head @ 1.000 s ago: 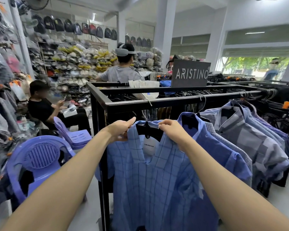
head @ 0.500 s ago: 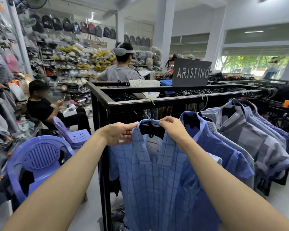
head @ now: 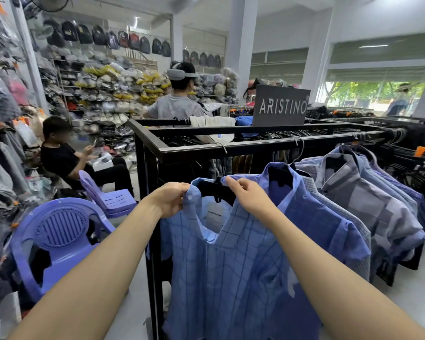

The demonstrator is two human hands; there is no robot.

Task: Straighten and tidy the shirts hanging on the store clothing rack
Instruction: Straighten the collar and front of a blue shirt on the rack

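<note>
Gripping the collar on both sides: left hand [head: 169, 201] pinches the left collar edge of the front blue check shirt [head: 231, 261], right hand [head: 249, 197] pinches the right edge. Both hands closed on fabric, one each side of the black hanger [head: 215, 191].

Shirt sits at the front end of the row, below the black rack rail [head: 255, 146], just ahead of the plain blue shirt [head: 312, 217] and the grey check shirts [head: 363, 192] behind it. I see a wire hook [head: 221, 147] up at the rail, but I can't tell if it belongs to this hanger.

Risks as I see them:
- Pulling both collar edges outward or down could slide the shirt off the hanger shoulders. Collar is open and nothing visibly buttoned, so little holds it on.
- Uneven pull, one hand harder than the other, probably leaves the collar skewed and the hanger tilted.
- If the hook isn't seated, any tug toward me could drop the whole garment to the floor [head: 133, 303].
- Paper tag [head: 214, 215] inside the neck could get creased or tucked under if I fold the collar over it.
- Shoving sideways would bunch the neighbouring shirts, undoing their spacing.
</note>
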